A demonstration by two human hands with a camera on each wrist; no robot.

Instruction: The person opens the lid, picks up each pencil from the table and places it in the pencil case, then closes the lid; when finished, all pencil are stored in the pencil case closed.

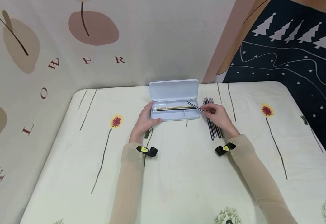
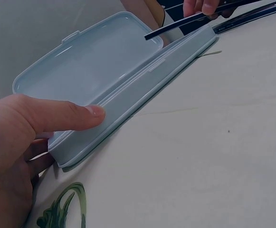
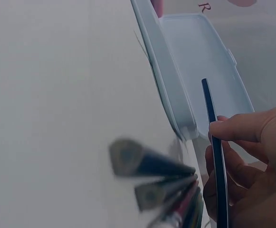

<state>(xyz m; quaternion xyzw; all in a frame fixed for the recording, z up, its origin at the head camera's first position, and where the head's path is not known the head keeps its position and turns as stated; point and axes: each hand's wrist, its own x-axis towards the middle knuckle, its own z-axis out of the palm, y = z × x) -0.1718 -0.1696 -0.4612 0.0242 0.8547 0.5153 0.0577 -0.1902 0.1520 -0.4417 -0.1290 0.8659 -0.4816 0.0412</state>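
Note:
A pale blue pencil case point(image 1: 174, 90) lies with its lid raised at the back of the table. Inside its tray are a few pencils point(image 1: 165, 109), one yellowish and others dark. My left hand point(image 1: 143, 123) grips the case's left end, thumb point(image 2: 88, 115) on the front wall and fingers around the end. My right hand point(image 1: 218, 115) pinches a dark pencil point(image 3: 217, 161) between thumb and fingers. That pencil slants over the right part of the tray, its far end in the air. Under the right hand is a bunch of pencils point(image 1: 214, 130), partly hidden by it.
A white tablecloth point(image 1: 179, 174) with printed flowers covers the table. Behind the case stands a pale printed wall hanging point(image 1: 163, 46), and a dark one with white trees point(image 1: 289, 62) is at the right. Both wrists carry small black cameras point(image 1: 151, 151).

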